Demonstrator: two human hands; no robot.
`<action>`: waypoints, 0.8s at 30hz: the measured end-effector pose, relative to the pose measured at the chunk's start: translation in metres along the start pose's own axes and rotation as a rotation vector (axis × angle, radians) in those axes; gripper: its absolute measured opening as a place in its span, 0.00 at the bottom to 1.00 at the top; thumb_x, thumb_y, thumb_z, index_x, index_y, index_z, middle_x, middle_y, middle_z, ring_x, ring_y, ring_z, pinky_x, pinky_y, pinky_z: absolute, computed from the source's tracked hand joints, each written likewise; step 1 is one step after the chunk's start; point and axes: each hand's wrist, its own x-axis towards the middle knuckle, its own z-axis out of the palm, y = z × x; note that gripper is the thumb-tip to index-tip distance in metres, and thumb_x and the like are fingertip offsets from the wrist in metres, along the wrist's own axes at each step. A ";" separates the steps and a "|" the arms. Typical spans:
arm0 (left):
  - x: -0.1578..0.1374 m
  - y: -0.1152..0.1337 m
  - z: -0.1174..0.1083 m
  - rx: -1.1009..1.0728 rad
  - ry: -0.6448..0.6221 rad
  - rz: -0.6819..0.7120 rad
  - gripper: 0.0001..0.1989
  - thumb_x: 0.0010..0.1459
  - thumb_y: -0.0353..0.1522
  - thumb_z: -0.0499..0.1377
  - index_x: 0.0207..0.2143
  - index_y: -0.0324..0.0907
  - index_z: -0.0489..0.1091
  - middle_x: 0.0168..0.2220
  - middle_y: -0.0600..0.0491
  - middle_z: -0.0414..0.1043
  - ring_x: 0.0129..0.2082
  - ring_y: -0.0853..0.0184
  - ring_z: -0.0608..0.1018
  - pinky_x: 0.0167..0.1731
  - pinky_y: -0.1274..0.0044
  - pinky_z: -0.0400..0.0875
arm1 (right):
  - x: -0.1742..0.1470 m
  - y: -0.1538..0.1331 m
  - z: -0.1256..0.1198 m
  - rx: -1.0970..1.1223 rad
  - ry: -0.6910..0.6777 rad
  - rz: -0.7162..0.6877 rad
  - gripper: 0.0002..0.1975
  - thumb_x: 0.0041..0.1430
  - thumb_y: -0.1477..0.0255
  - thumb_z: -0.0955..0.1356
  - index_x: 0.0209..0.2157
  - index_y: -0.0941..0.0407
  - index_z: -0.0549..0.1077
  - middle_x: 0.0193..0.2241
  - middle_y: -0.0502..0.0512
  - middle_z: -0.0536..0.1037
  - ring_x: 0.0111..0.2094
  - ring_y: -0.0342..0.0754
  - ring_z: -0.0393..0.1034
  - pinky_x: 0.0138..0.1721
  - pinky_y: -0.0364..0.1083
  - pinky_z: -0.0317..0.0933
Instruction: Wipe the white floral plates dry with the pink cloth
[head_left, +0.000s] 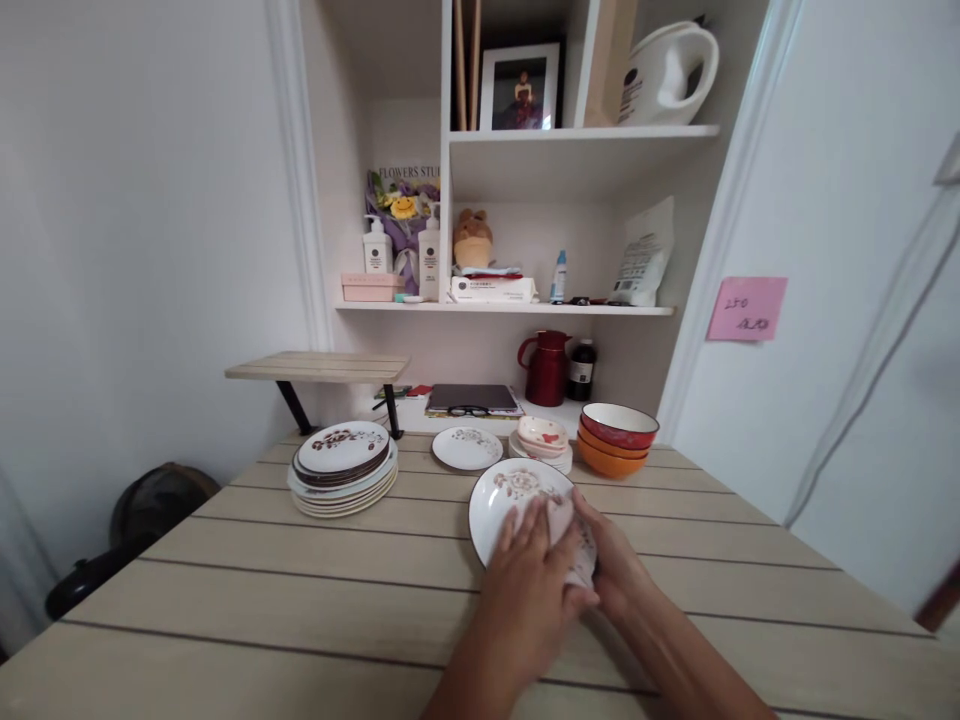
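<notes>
A white plate [487,500] with a dark rim and a brown flower print is held tilted up in front of me, over the wooden table. My right hand [616,560] grips its right edge, the thumb near the upper right rim. Across the plate's face lies my left hand [525,570], pressing a pale pinkish cloth [559,518] against it with outstretched fingers. Part of the cloth shows between the two hands, and the plate's lower right is mostly covered. Just behind stands a smaller flower-printed white plate [466,449], flat on the table.
A stack of plates [345,470] stands at left beside a small raised wooden shelf [322,367]. Farther back are small heart-patterned dishes [541,436], stacked red and orange bowls [616,440], a red thermos jug [547,370] and a dark laptop [472,398] with glasses.
</notes>
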 end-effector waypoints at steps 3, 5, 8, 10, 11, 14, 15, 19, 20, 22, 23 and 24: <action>0.000 0.012 0.004 -0.030 0.006 0.045 0.29 0.62 0.44 0.50 0.64 0.49 0.53 0.67 0.52 0.50 0.67 0.62 0.52 0.65 0.61 0.50 | -0.003 -0.014 -0.004 0.027 0.002 -0.023 0.25 0.57 0.56 0.66 0.45 0.63 0.73 0.36 0.65 0.82 0.43 0.58 0.76 0.52 0.55 0.64; 0.002 0.015 0.004 -0.022 0.045 -0.005 0.23 0.65 0.41 0.47 0.61 0.47 0.59 0.65 0.51 0.55 0.65 0.61 0.56 0.65 0.60 0.50 | -0.003 -0.021 -0.007 0.054 0.011 -0.152 0.23 0.59 0.59 0.65 0.48 0.62 0.71 0.39 0.63 0.81 0.45 0.57 0.75 0.53 0.54 0.63; 0.005 0.015 -0.002 -0.009 0.081 -0.059 0.21 0.66 0.37 0.45 0.56 0.43 0.65 0.62 0.49 0.61 0.63 0.60 0.60 0.64 0.58 0.51 | -0.003 -0.022 -0.007 0.045 -0.005 -0.252 0.21 0.60 0.61 0.64 0.50 0.60 0.71 0.42 0.62 0.81 0.46 0.56 0.74 0.53 0.54 0.63; 0.006 0.013 -0.006 -0.020 0.063 -0.034 0.21 0.66 0.38 0.46 0.57 0.43 0.65 0.61 0.49 0.62 0.63 0.61 0.60 0.64 0.59 0.52 | -0.004 -0.016 -0.004 0.014 -0.021 -0.180 0.22 0.59 0.59 0.65 0.47 0.61 0.72 0.39 0.63 0.82 0.45 0.57 0.75 0.52 0.54 0.64; 0.006 0.012 -0.008 -0.028 0.050 -0.015 0.21 0.65 0.39 0.46 0.57 0.44 0.64 0.61 0.50 0.62 0.64 0.62 0.60 0.64 0.60 0.52 | -0.005 -0.011 -0.002 0.003 -0.043 -0.109 0.22 0.59 0.58 0.65 0.44 0.62 0.73 0.37 0.63 0.82 0.44 0.57 0.76 0.51 0.55 0.64; 0.007 0.008 -0.013 -0.033 0.028 0.025 0.20 0.65 0.39 0.47 0.57 0.48 0.64 0.63 0.52 0.59 0.65 0.64 0.56 0.65 0.61 0.50 | -0.007 0.003 0.005 -0.004 -0.152 0.102 0.24 0.56 0.54 0.66 0.41 0.61 0.75 0.35 0.64 0.82 0.43 0.58 0.76 0.50 0.56 0.64; 0.007 0.006 -0.014 -0.022 0.037 0.022 0.19 0.65 0.38 0.47 0.56 0.50 0.65 0.64 0.54 0.58 0.66 0.64 0.55 0.65 0.60 0.49 | -0.007 0.006 0.007 -0.001 -0.179 0.123 0.24 0.56 0.54 0.66 0.41 0.61 0.75 0.36 0.63 0.82 0.43 0.58 0.76 0.50 0.55 0.64; 0.011 -0.004 -0.014 0.083 0.140 -0.109 0.17 0.62 0.37 0.53 0.53 0.58 0.68 0.67 0.56 0.50 0.67 0.58 0.52 0.63 0.54 0.48 | -0.002 0.013 0.010 0.004 -0.136 -0.016 0.20 0.58 0.60 0.66 0.45 0.60 0.74 0.38 0.60 0.82 0.39 0.53 0.77 0.48 0.51 0.66; 0.011 -0.007 -0.013 0.116 0.172 -0.163 0.19 0.61 0.36 0.55 0.54 0.58 0.67 0.67 0.54 0.50 0.67 0.55 0.51 0.63 0.52 0.48 | -0.001 0.013 0.010 0.014 -0.130 -0.040 0.20 0.58 0.61 0.66 0.47 0.60 0.73 0.38 0.60 0.82 0.38 0.52 0.77 0.49 0.50 0.66; 0.011 -0.012 -0.011 0.168 0.216 -0.249 0.22 0.58 0.35 0.58 0.56 0.56 0.66 0.67 0.50 0.50 0.67 0.52 0.51 0.61 0.52 0.50 | 0.001 0.015 0.011 0.040 -0.138 -0.051 0.21 0.59 0.62 0.66 0.49 0.61 0.72 0.40 0.61 0.81 0.39 0.51 0.77 0.50 0.50 0.65; 0.011 -0.015 -0.010 0.183 0.225 -0.264 0.24 0.57 0.34 0.59 0.57 0.55 0.65 0.66 0.49 0.51 0.67 0.52 0.51 0.61 0.52 0.51 | 0.002 0.015 0.010 0.048 -0.144 -0.047 0.22 0.59 0.62 0.66 0.49 0.62 0.72 0.41 0.61 0.81 0.40 0.52 0.77 0.51 0.50 0.64; 0.010 -0.017 -0.010 0.188 0.222 -0.258 0.24 0.57 0.33 0.59 0.57 0.55 0.64 0.67 0.48 0.50 0.66 0.51 0.51 0.61 0.52 0.52 | 0.003 0.016 0.010 0.054 -0.146 -0.039 0.22 0.59 0.62 0.66 0.50 0.62 0.71 0.41 0.62 0.81 0.41 0.52 0.77 0.51 0.51 0.64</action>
